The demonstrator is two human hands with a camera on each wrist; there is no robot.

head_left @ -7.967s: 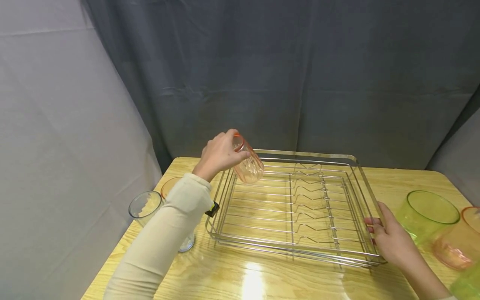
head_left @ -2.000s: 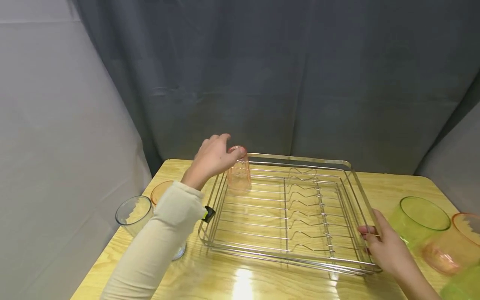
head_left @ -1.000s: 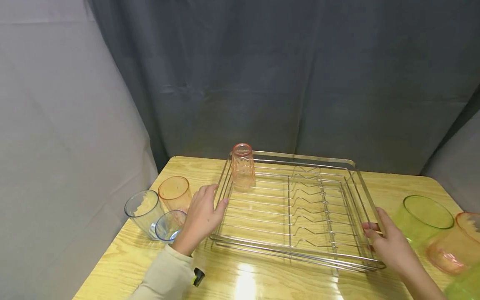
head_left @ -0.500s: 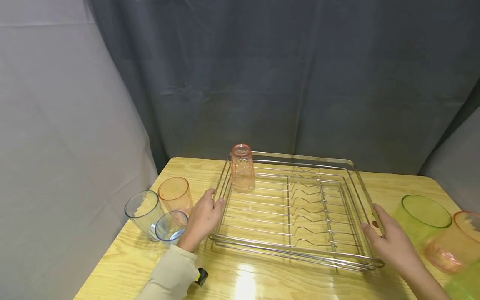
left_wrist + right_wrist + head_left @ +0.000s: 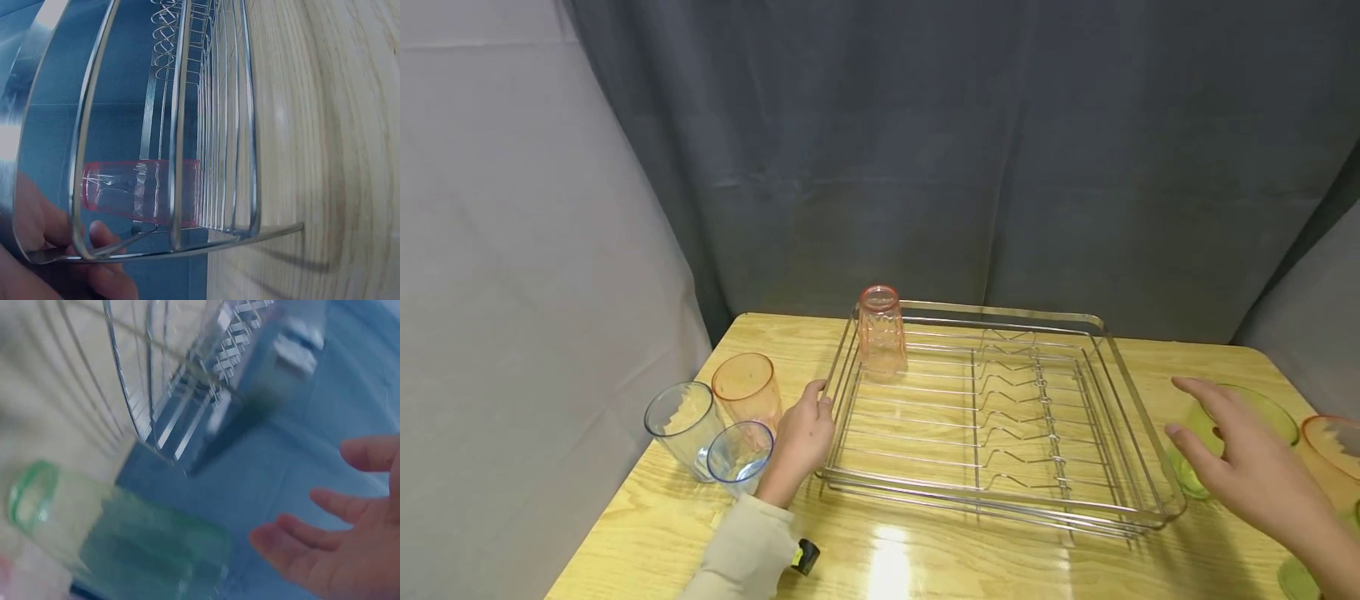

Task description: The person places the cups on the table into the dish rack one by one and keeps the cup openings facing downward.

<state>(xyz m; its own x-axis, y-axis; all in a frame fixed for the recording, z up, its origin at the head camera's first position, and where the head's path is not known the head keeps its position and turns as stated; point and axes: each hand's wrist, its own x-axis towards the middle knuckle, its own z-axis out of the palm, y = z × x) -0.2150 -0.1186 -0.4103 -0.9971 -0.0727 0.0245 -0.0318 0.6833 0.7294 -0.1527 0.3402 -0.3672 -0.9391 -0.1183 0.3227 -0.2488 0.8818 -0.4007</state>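
Observation:
A wire dish rack (image 5: 1000,312) stands on the table. My left hand (image 5: 801,437) grips the rim on its left side; in the left wrist view that hand's fingers (image 5: 44,219) curl round the metal. One pinkish-orange drinking glass (image 5: 882,337) stands upside down in the rack's back left corner. My right hand (image 5: 1255,467) is off the rack, fingers spread, above and in front of a green glass (image 5: 1197,427) to the rack's right. In the blurred right wrist view, a gap shows between the hand (image 5: 337,537) and the green glass (image 5: 131,531).
Left of the rack stand a grey-blue-rimmed glass (image 5: 681,433), an orange glass (image 5: 748,392) and a blue-rimmed glass (image 5: 739,457). At the right edge are another orange glass (image 5: 1337,450) and part of another green one (image 5: 1294,579). A dark curtain (image 5: 880,167) hangs behind the table.
My left hand has let go of the upside-down pinkish-orange glass, moved down and gripped the rack's left rim. My right hand has released the right rim and moved right towards the green glass.

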